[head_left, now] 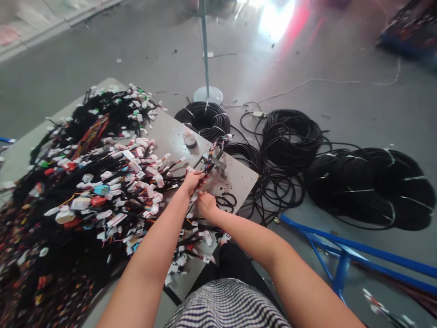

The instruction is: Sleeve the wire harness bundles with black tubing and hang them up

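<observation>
My left hand [193, 181] is closed around a wire harness [210, 159], a bundle of dark wires with some orange ones, near the table's right corner. Just below it, my right hand [206, 203] is curled into a fist; what its fingers hold is hidden. Beyond the left hand, the bundle runs across a small metal fixture [217, 162] on the table. Left of both hands lies a large heap of wire harnesses [112, 182] with many white connectors. A short loop of black cable [228, 200] rests to the right of my right hand.
The pale table [244, 175] ends just right of my hands. A small round container [190, 138] stands on it. Black cable coils [290, 136] lie on the floor beyond, near a pole with a round base [208, 94]. A blue metal frame [341, 248] is at the right.
</observation>
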The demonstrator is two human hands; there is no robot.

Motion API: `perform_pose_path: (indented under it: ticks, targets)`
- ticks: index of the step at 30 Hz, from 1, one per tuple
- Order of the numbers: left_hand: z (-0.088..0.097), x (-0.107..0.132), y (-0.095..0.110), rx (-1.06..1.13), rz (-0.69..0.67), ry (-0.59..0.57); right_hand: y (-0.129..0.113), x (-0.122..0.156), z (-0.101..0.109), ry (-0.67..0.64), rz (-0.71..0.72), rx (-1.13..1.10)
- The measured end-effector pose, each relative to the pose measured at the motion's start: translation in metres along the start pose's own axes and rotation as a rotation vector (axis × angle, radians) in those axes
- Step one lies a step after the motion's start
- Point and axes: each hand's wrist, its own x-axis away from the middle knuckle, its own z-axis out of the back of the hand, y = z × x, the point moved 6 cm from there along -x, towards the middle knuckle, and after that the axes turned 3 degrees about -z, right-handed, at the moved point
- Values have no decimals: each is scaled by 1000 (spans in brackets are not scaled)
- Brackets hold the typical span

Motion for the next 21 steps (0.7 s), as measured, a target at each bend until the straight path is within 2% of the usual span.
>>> perform_pose_path:
  ticks: [3, 6, 10, 12, 14, 16, 18, 21]
  targets:
    - [-1, 3, 1, 51, 16, 5, 2, 7, -1, -6, -17, -50]
    - [-2, 5, 1, 58, 22, 14, 15, 20, -4, -29, 8, -121]
    - [-2, 5, 0, 46, 14, 11, 64, 54, 0, -48, 77, -308]
    - [-2, 5, -1, 60, 7, 14, 99, 75, 12, 42, 63, -552]
    - [-2, 5, -3, 76, 11, 29, 134, 91, 27, 219, -14, -800]
    - [-2, 5, -4, 84, 12, 40, 156, 100, 38, 397, -109, -945]
    - [-2, 5, -5, 88, 12, 44, 158, 99, 42, 482, -148, -1031]
    - [-2, 4, -6, 103, 5, 44, 139, 92, 38, 463, -119, -1123]
